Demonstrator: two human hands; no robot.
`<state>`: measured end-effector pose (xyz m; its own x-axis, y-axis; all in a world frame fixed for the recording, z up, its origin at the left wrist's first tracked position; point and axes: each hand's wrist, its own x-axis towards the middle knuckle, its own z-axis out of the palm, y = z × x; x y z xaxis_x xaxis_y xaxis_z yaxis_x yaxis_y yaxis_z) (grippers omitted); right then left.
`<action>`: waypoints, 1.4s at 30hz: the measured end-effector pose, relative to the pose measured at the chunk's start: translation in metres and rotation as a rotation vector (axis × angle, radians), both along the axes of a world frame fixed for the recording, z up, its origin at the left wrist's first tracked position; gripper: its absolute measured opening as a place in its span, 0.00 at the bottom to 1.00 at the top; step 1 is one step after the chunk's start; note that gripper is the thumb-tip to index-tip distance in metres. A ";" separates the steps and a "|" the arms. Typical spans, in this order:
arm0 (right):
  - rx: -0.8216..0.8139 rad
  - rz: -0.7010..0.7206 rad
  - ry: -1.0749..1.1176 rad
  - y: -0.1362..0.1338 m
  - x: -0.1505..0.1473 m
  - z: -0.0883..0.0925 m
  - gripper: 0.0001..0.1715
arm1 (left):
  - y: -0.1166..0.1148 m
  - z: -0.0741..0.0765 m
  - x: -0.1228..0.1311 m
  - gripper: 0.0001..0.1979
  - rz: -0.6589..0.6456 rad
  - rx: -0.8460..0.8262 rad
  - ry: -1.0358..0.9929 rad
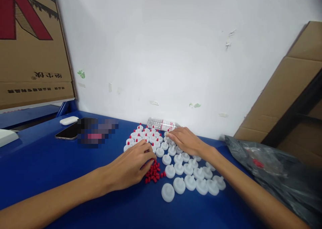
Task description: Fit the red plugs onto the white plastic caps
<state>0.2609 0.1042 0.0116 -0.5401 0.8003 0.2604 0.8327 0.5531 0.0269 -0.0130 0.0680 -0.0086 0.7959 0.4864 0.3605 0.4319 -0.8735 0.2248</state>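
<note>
Many round white caps with a narrow spout lie on the blue table. A group of white caps (146, 136) at the back left carry small red tips; the bare-spouted white caps (188, 169) spread to the right and front. My left hand (134, 162) is bent over a pile of small red caps (153, 172), thumb and fingers closed at its back edge; what lies between them is partly hidden. My right hand (184, 140) reaches over the rear white caps, its fingers closed at a white cap (167, 133) by the red-tipped group. The fingers partly cover that cap.
A clear plastic bottle (162, 124) lies against the wall behind the caps. At left are a phone (66, 131), a white case (69, 120) and a cardboard box (37, 61). A grey plastic bag (284, 175) and cardboard (281, 88) are at right.
</note>
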 end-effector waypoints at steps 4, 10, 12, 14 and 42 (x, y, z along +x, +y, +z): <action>-0.005 0.002 -0.001 -0.001 -0.001 0.000 0.31 | 0.000 -0.001 -0.001 0.11 0.006 -0.003 0.011; 0.017 -0.066 0.027 -0.003 -0.003 -0.001 0.32 | 0.001 -0.003 -0.002 0.13 0.001 0.009 0.037; 0.011 -0.080 0.033 -0.002 -0.003 -0.005 0.33 | 0.002 -0.004 -0.002 0.14 -0.004 0.010 0.038; -0.005 -0.084 0.033 0.000 -0.003 -0.009 0.33 | 0.002 -0.004 -0.002 0.15 -0.006 0.007 0.036; -0.114 -0.072 0.026 0.001 -0.002 -0.008 0.36 | -0.002 0.000 -0.003 0.13 0.000 -0.020 -0.013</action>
<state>0.2593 0.1053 0.0041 -0.4745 0.8620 0.1783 0.8699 0.4902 -0.0546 -0.0156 0.0656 -0.0081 0.7913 0.4931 0.3615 0.4284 -0.8690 0.2477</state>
